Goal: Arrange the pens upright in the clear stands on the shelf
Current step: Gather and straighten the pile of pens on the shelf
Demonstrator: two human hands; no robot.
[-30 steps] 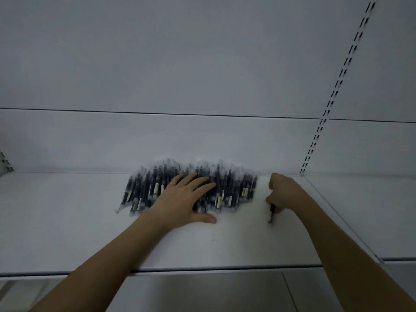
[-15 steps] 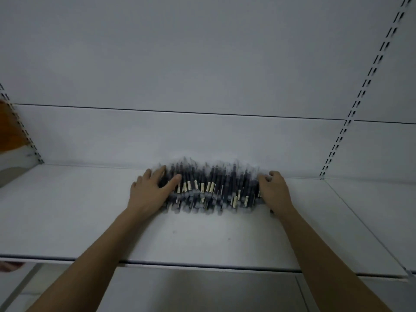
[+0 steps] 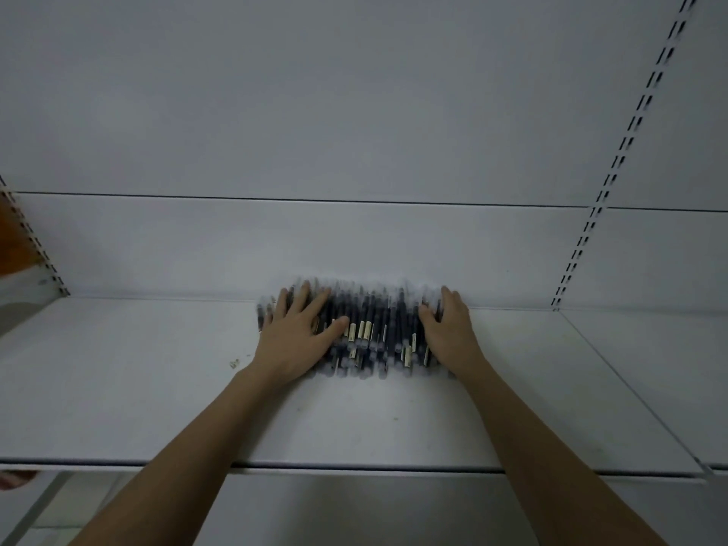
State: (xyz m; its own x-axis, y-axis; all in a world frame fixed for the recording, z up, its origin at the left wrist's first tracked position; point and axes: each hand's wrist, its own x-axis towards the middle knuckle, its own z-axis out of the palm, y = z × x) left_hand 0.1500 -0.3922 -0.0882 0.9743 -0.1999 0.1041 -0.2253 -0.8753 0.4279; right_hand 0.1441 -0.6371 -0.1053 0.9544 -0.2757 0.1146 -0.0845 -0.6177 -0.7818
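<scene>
A pile of several dark pens [image 3: 378,333] with pale labels lies flat at the back of a white shelf [image 3: 157,388], close to the rear wall. My left hand [image 3: 295,336] rests flat on the pile's left end, fingers spread and straight. My right hand [image 3: 449,333] presses against the pile's right end, fingers extended over the pens. The pens lie bunched between the two hands. No clear stand is in view.
A slotted upright rail [image 3: 614,167] runs up the back wall at the right. Another rail [image 3: 35,246] stands at the left, with something orange [image 3: 15,246] beside it. A small scrap [image 3: 234,363] lies on the shelf left of my left wrist.
One second ago my right hand held a single pen off to the right. Both hands have since closed in on the pile from either side, and the pens are bunched tighter.
</scene>
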